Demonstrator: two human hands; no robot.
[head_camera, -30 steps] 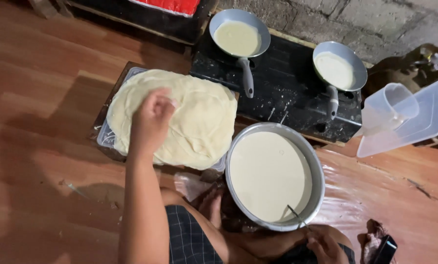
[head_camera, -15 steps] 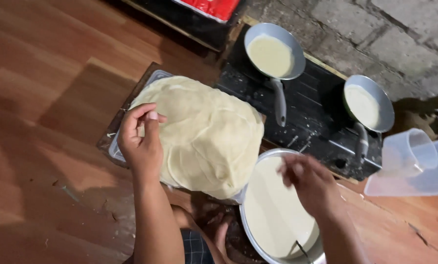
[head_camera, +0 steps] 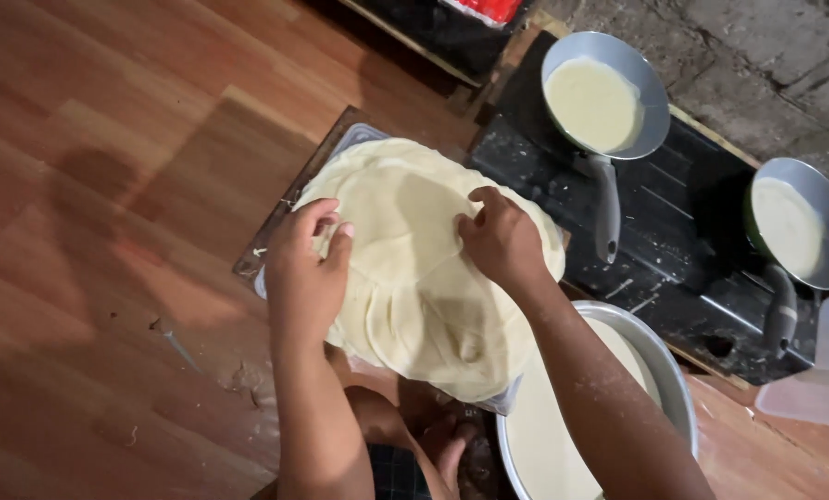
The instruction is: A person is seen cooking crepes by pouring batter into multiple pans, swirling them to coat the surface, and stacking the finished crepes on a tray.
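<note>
A reddish-brown wooden plank floor (head_camera: 109,185) spreads under me, giving way to rough grey stone at the upper right. My left hand (head_camera: 305,268) comes up from below with the forearm nearly upright, wrist bent forward, fingers curled over the left edge of the stack of thin, pale, round crepe-like sheets (head_camera: 424,268); thumb and fingers seem to pinch the rim of the top sheet, though I cannot be sure of the grip from this angle. The stack sits on a flat tray with a dark frame (head_camera: 294,199), only its left corner showing. How many sheets are piled there I cannot count, the edges blur together. My right hand (head_camera: 502,243) reaches in slantwise from the lower right, fingers bent and pressed down on the upper middle of the top sheet, holding nothing up.

Further right is one black two-burner stove (head_camera: 674,222) carrying two round grey metal pans: the nearer pan (head_camera: 604,93) and the far pan (head_camera: 799,231), each with a layer of pale batter and a grey handle. Below the stove sits one large round metal basin of pale batter (head_camera: 655,370), partly covered by my right forearm. One clear plastic container (head_camera: 817,384) shows at the right edge.
</note>
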